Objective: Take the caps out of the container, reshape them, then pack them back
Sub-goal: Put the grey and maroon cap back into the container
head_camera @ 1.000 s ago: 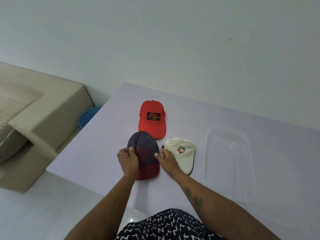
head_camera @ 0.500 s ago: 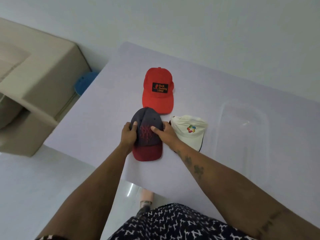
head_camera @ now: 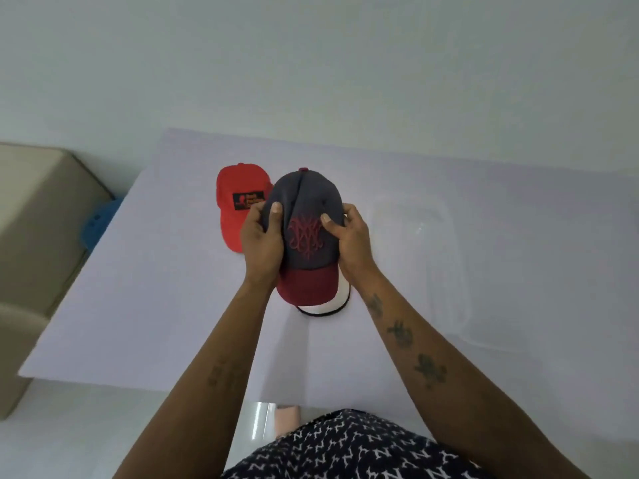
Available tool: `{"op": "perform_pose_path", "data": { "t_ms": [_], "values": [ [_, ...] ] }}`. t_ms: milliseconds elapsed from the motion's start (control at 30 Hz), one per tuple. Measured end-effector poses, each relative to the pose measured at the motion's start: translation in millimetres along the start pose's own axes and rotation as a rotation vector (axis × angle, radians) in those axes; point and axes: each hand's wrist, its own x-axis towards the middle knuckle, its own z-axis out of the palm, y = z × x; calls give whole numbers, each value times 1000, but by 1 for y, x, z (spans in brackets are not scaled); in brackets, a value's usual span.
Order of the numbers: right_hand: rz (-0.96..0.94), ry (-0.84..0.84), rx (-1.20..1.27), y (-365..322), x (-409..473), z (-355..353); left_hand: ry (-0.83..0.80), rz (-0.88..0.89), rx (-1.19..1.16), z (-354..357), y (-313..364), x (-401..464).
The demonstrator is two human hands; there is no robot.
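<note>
Both hands held one dark grey fabric cap with a maroon brim and red embroidered emblem (head_camera: 307,236) above the pale lilac table top (head_camera: 155,305), brim pointing toward the person. The left hand (head_camera: 261,245) gripped the cap's left side, thumb pressed onto the crown beside a vertical crease in the fabric, the remaining fingers curled behind the cap and mostly hidden. The right hand (head_camera: 351,242) gripped the right side in the same manner — thumb on the front panel next to the emblem, fingers wrapped round the back edge. A maroon button topped the crown at its far end. Directly beneath the held cap, only the black-trimmed brim edge of a white cap (head_camera: 325,307) showed, lying on the table; whether the two caps touched could not be told. A bright red fabric cap with a black rectangular patch (head_camera: 237,202) lay on the table just left of the held cap, partly covered by the left hand. The clear plastic container (head_camera: 425,257) sat on the table to the right of the hands, apart from them — its walls faint against the surface and no cap visible inside it. At the left frame edge stood a beige upholstered sofa (head_camera: 38,216), with a blue rounded object (head_camera: 98,223) between it and the table. Black fabric with a white letter pattern (head_camera: 345,447) filled the lower frame edge.
</note>
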Motion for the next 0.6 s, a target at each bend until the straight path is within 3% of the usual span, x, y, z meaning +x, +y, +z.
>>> {"op": "perform_pose_path", "data": {
  "t_ms": [167,300,600],
  "values": [
    [-135,244,-207,-37,-11,-117,-167,-69,4,95,-10,-24],
    [-133,313,-420,-40,-20,-186,-265,-130,110,142,-33,-46],
    [36,400,-582,16,-11,-223,-236,-262,319,167,-89,-70]
  ]
}}
